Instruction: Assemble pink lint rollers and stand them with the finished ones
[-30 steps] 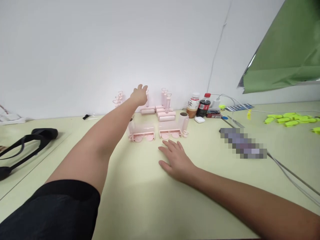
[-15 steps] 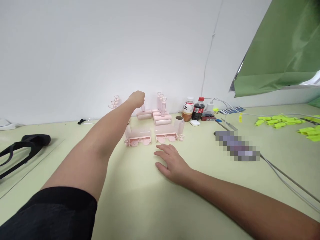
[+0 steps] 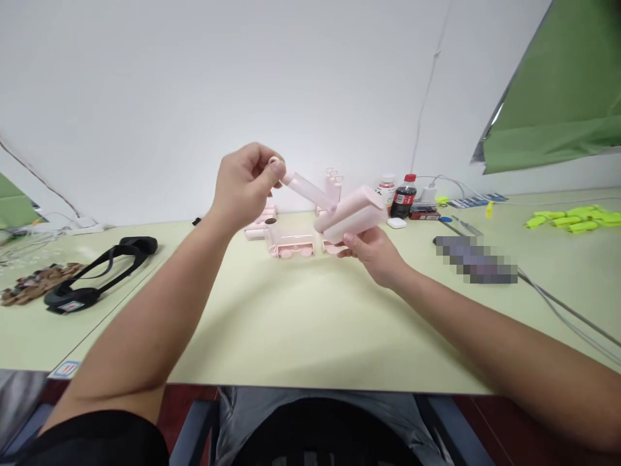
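Raised above the table is a pale pink lint roller (image 3: 354, 217), with a translucent handle and a wide cylindrical head. My left hand (image 3: 245, 184) pinches the ring at the end of its handle. Under the head, my right hand (image 3: 376, 255) grips it, thumb on the near side. Behind and below, a pink clear-bodied holder (image 3: 295, 248) with round shapes on its front rests on the table; a second similar one is partly hidden by my right hand. Several upright pink handles with heart-shaped tops (image 3: 334, 184) stand near the wall.
Along the wall are a cola bottle (image 3: 403, 197), a white-capped bottle (image 3: 385, 188) and a small white case (image 3: 396, 222). A blurred-out object (image 3: 475, 259) and cables lie right, with yellow-green pieces (image 3: 577, 219) beyond. Black headgear (image 3: 101, 272) lies left.
My left hand has drawn back from the wall with the lint roller. My right hand has risen from the table and closed on its head. The view has tilted down, showing the table's front edge.
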`<state>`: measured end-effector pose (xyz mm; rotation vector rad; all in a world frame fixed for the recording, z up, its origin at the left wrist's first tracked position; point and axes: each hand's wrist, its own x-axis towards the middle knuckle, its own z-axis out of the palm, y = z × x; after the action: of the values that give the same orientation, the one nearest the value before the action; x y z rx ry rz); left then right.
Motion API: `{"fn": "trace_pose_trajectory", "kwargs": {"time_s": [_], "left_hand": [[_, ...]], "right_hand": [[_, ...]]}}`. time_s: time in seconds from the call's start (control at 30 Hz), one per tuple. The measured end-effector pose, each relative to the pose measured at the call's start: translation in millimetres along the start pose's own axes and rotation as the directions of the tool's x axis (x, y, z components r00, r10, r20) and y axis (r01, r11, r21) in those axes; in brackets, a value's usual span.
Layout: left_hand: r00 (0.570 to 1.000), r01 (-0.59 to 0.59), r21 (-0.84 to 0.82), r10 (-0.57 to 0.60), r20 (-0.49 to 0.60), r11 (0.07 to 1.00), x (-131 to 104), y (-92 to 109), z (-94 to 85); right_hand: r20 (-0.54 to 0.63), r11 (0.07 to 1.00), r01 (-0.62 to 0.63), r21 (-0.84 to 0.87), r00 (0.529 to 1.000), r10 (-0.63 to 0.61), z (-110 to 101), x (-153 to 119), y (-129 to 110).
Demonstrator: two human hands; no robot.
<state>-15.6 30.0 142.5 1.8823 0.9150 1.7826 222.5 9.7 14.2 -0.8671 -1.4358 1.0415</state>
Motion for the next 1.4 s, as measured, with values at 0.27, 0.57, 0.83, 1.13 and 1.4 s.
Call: {"fn": "trace_pose_trajectory", "kwargs": {"time_s": [0.27,0.57,0.83,1.13,1.4], "left_hand": [[0.918,0.382,-0.285,-0.323,0.232,0.879,-113.3,-52.0,36.3],[0.836,0.506,-0.567,-0.531,0.138,0.649,-121.5,-82.2,40.6],[0.688,0.613,-0.570,-0.724,0.045,0.547,-114.0,-99.6,21.1],[0.656,0.655,-0.519,-0.754,0.030,0.549,-119.0,-92.8,27.9],[0.698,0.636,-0.536,-0.710,0.095,0.554,-125.8,-90.6,37.8]], "right_hand": [[0.089,0.999,0.018,0.029,0.996,-0.021,29.9,-25.8,21.9],[0.086,0.970,-0.002,-0.241,0.996,0.024,-4.4,-12.5,29.7],[0.242,0.442,0.166,-0.882,0.963,0.121,-51.8,-2.3,27.1],[0.196,0.302,0.123,-0.945,0.955,0.224,-51.6,-1.1,30.2],[0.044,0.498,0.092,-0.862,0.993,-0.108,-30.9,-9.8,21.2]]}}
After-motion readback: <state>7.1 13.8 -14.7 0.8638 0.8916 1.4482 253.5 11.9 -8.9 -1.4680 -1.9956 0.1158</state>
